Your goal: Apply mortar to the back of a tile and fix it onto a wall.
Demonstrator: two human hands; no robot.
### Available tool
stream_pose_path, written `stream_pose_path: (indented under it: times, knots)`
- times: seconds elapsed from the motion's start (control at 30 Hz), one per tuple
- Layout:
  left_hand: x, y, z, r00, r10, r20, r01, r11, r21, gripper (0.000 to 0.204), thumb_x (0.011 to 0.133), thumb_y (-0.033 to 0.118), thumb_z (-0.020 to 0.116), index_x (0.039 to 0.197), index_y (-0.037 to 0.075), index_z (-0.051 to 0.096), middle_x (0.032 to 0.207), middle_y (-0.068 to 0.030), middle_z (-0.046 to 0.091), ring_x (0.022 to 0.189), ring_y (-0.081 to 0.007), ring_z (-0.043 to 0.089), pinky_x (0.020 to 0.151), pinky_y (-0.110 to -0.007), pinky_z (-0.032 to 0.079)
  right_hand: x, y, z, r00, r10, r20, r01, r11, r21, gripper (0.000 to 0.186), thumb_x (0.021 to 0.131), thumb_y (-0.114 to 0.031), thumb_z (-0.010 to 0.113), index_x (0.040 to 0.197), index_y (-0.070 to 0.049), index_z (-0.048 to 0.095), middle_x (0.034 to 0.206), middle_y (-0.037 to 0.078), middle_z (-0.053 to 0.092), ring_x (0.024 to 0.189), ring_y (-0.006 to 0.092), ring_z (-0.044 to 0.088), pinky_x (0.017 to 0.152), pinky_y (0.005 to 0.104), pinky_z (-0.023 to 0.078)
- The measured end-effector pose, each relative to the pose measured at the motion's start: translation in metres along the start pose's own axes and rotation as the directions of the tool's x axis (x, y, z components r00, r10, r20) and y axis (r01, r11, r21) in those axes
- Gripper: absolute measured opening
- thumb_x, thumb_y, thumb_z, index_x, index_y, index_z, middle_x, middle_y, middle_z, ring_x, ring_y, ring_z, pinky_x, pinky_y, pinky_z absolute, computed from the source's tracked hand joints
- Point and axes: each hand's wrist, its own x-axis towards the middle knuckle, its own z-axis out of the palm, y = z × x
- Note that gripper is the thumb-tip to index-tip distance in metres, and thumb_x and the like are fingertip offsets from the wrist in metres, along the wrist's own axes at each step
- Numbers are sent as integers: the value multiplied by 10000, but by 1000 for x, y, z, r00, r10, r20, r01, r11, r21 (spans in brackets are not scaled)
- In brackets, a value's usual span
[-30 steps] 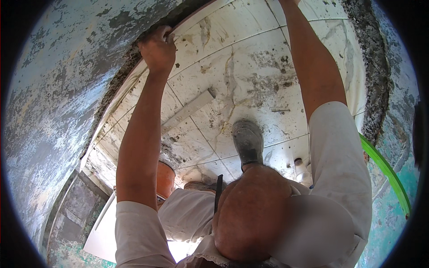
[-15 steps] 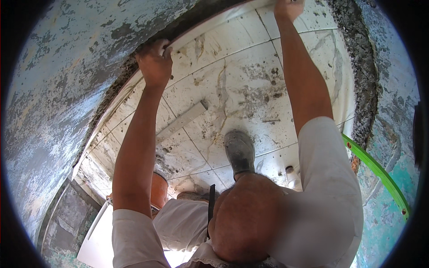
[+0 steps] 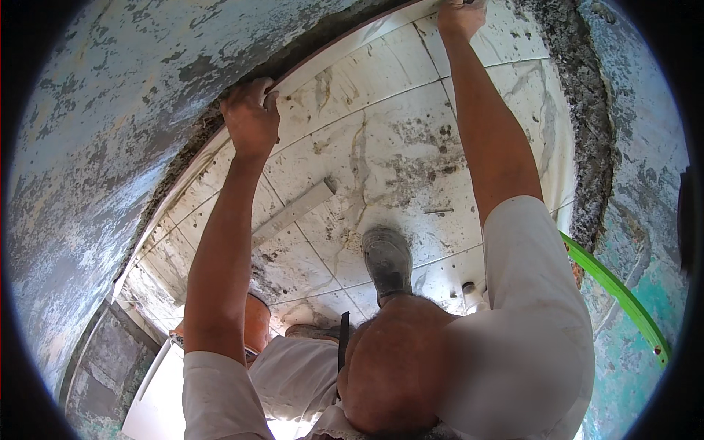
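Along the base of the left wall runs a white tile strip [image 3: 337, 64] with a thin reddish-brown upper edge. My left hand [image 3: 251, 121] is closed over that edge, its fingertips hidden in the gap by the wall and its thumb on the near side. Farther right, at the top of the picture, my right hand [image 3: 462, 18] is curled into a fist near the far part of the strip. Something small and dark shows at its fingers, but the picture's rim cuts it off.
Stained white floor tiles [image 3: 396, 147] lie below, with a flat straight bar [image 3: 297, 211] on them. A grey boot [image 3: 387, 258] stands mid-floor. Nearby are an orange bucket [image 3: 257, 323], a small bottle [image 3: 471, 295] and a bright green curved strip [image 3: 620, 293]. Rough mortar [image 3: 583, 110] borders the right wall.
Both hands sit slightly farther left in the picture, and the whole view has shifted a little with them. My left hand stays at the strip's edge and my right hand remains closed.
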Motion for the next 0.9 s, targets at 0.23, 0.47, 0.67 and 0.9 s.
stream_pose_path:
  times: [0.23,0.47,0.67,0.9]
  knots:
    - [2,-10,-3,999,28,-20,-28,1000,-7,230,764,147,738,986,109,690,938,-103,697,884,-308,636,815,-408,450,-7,-22,-3,992,93,82,-100,991,84,551,896,-433,582,1212,18,564,1014,250,635,958,377,610,843,417,469]
    - [3,-7,-2,998,62,-30,-63,998,-29,239,770,168,742,995,103,694,939,-120,701,873,-313,653,819,-402,470,-2,-1,1,996,-53,-68,58,996,63,548,891,-452,583,1179,14,586,1043,264,626,980,393,601,850,426,465]
    - [3,-13,-7,999,39,18,-38,997,-61,282,774,185,752,1034,96,689,987,-142,696,896,-329,663,863,-396,482,2,-3,5,997,-30,-70,25,997,-70,525,895,-433,585,1180,7,591,1070,261,623,1009,393,596,863,433,461]
    - [7,-11,-1,996,85,-28,-86,996,-39,266,764,198,756,1004,99,700,923,-163,695,822,-341,668,789,-387,516,1,-1,-1,997,-30,-77,30,1000,-1,554,888,-453,582,1166,27,585,1031,260,635,992,390,604,847,429,462]
